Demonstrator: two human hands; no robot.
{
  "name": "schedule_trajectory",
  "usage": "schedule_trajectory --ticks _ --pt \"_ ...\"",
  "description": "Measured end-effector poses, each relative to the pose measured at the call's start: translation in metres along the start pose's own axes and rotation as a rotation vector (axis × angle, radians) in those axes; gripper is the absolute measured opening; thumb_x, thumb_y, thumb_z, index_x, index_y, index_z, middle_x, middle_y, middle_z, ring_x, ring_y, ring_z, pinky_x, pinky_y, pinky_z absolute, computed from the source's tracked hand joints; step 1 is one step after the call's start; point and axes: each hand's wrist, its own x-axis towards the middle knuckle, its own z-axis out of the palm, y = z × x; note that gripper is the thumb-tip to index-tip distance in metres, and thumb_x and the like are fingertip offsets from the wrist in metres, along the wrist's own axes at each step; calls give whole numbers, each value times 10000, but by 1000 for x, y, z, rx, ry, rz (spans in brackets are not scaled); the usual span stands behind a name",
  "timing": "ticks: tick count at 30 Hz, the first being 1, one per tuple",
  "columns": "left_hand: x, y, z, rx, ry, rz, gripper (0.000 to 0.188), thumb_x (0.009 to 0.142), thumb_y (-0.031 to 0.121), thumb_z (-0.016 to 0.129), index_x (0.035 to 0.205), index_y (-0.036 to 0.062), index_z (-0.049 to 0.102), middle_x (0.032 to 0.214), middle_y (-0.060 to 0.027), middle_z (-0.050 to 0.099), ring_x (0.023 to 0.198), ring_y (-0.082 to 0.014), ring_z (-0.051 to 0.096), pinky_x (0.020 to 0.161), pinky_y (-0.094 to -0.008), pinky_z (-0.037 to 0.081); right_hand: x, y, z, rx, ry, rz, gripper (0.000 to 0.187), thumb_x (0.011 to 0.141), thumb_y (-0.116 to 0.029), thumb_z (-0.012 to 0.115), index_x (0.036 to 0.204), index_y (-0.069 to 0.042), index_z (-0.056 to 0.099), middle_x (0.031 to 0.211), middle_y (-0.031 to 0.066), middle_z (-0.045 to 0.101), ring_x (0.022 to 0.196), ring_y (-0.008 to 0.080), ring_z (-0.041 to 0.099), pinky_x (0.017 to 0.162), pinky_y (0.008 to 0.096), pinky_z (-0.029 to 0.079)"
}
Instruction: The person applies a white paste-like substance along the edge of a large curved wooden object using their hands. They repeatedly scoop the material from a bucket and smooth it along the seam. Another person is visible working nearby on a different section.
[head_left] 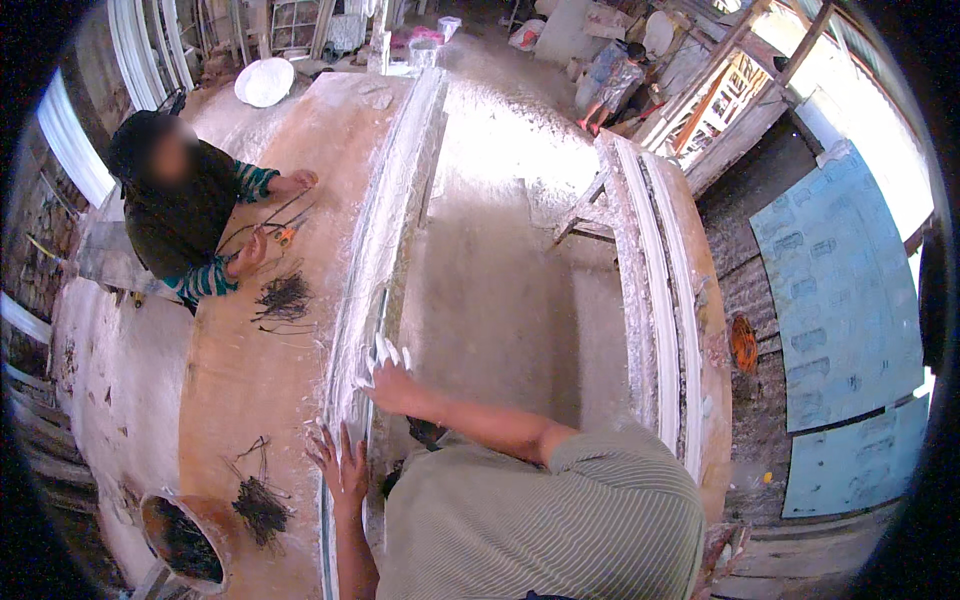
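A: Biggest first. What are you seeing from where you're standing?

B: Brown-topped table (335, 150) is filling the left side; a long white strip (372, 265) is running along its right edge, passing under both hands.

A: How should this step be going?

B: Looks like surface work by hand, my guess. Pressure should be staying light and even, strokes following the strip's length, one hand steadying while the other is working. Dark wire bundle (262, 512) left of the near hand should be staying off the white.

A: Strip versus fingers?

B: Left hand (345, 472) is lying over the nearer stretch, fingers spreading apart, strip showing between and ahead of them. Right hand (390, 385) is reaching across farther up, at the strip's right edge, whitened fingers slightly parted, pointing away.

A: Pinching anything?

B: Not seeing it on the left; the right's underside is hiding, can't tell.
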Motion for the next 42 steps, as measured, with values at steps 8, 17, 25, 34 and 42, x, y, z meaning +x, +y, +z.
schedule_trajectory --ticks 8,17,25,34,42 --pt "-25 -11 3 -18 15 10 587 986 411 387 1480 102 313 1546 -248 145 1429 -460 52 1128 -609 -22 -44 -10 -35 -182 101 45 584 921 -428 475 1172 94 544 1220 377 476 1082 502 535 934 581 426" --pt "-18 7 -4 -152 42 141 586 982 400 412 1483 115 307 1561 -222 110 1434 -448 38 1136 -586 -29 -86 -2 -35 -2 283 252 619 941 -442 443 1268 79 507 1375 373 358 1362 488 219 1052 698 160" --pt "-35 -8 5 -103 -23 176 585 976 395 423 1480 117 314 1559 -226 118 1440 -434 4 1136 -580 -47 -107 7 1 65 172 366 682 960 -519 369 1355 30 456 1531 307 82 1414 474 101 1093 661 79" --pt "-52 -18 11 -70 -5 179 592 977 419 414 1478 117 321 1557 -231 119 1444 -423 -14 1136 -574 -64 -119 -17 -32 78 95 349 645 969 -484 331 1395 -6 414 1502 307 199 1404 469 148 1096 661 82" --pt "-50 -18 2 -51 58 104 599 981 434 400 1477 108 322 1556 -234 120 1444 -421 -22 1139 -565 -56 -79 16 8 40 91 235 558 964 -440 356 1402 -101 423 1437 262 372 1384 450 225 1044 724 147"
